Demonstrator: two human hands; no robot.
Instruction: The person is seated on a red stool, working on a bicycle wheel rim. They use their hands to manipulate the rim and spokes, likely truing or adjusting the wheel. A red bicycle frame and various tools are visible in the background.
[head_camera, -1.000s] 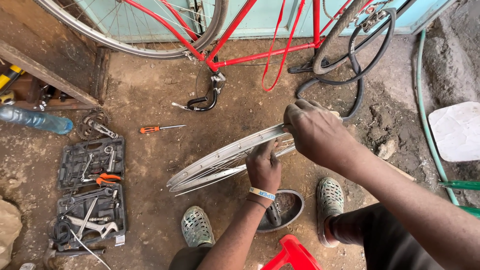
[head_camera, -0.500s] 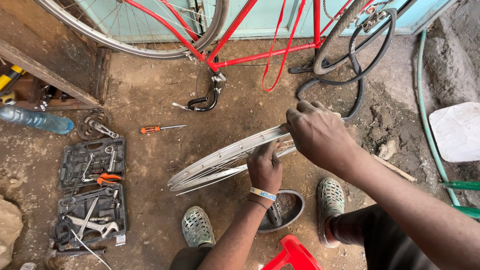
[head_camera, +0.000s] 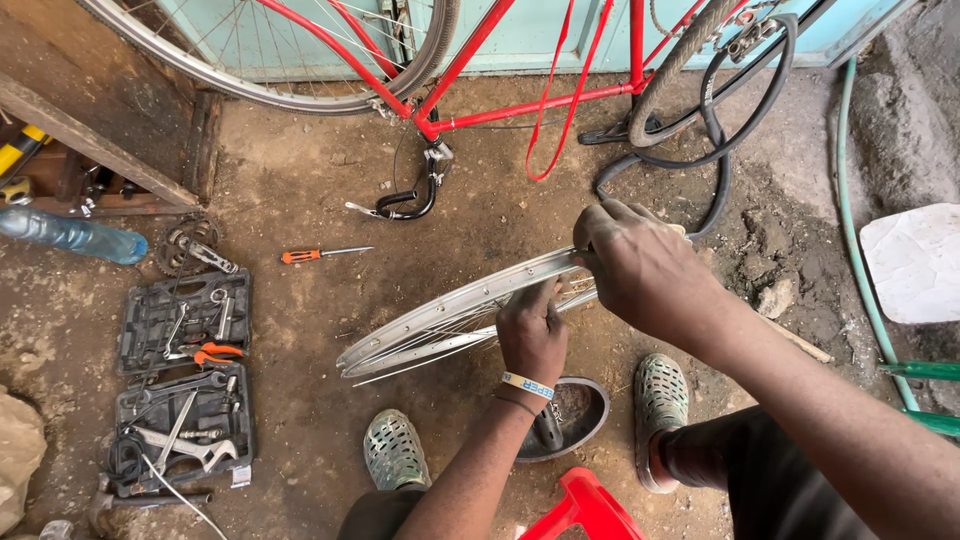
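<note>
The bare silver spoked bicycle wheel rim (head_camera: 450, 318) is held tilted above the dirt floor (head_camera: 300, 190), its long axis running from lower left, near the open black plastic tool case (head_camera: 185, 370), up to the right, where it passes under both hands. The left hand (head_camera: 533, 335) closes round the rim near its middle from below, fingers (head_camera: 520, 305) curled up and pressed against the metal; the right hand (head_camera: 640, 265) sits at the upper right end, fingers bent down over the rim edge, though what they pinch there is hidden, so I cannot tell. The right hand is the nearer to that end, and the free lower-left half of the rim hangs well apart from either. There is open floor to the left, towards the orange-handled screwdriver (head_camera: 320, 254); to the right a loose black rubber tyre (head_camera: 715, 130) and the red bicycle frame (head_camera: 540, 100) crowd close, and a dark round bowl (head_camera: 570, 415) lies just below between the two grey perforated clogs (head_camera: 395, 450)
</note>
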